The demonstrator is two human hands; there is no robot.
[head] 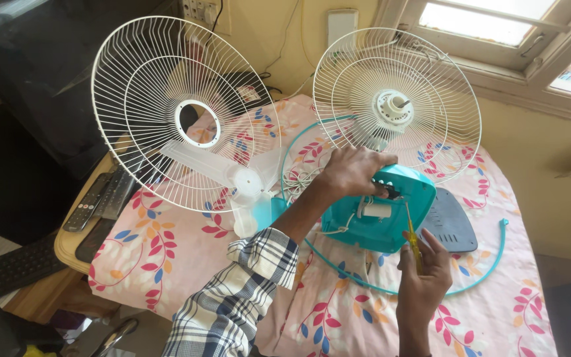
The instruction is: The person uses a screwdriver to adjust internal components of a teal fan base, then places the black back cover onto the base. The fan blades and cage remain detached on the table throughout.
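My left hand pressed on the teal fan base, fingers curled over its top to steady it on the surface. My right hand pinched a yellow screwdriver, tip at the open base.

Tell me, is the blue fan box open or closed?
Open. The teal fan base shows wires and white parts inside, and its grey cover lies beside it on the flowered cloth.

White wire fan guards, teal fan base, yellow-handled screwdriver, grey cover plate, blue-and-white plaid sleeve, on pink floral-print tablecloth.
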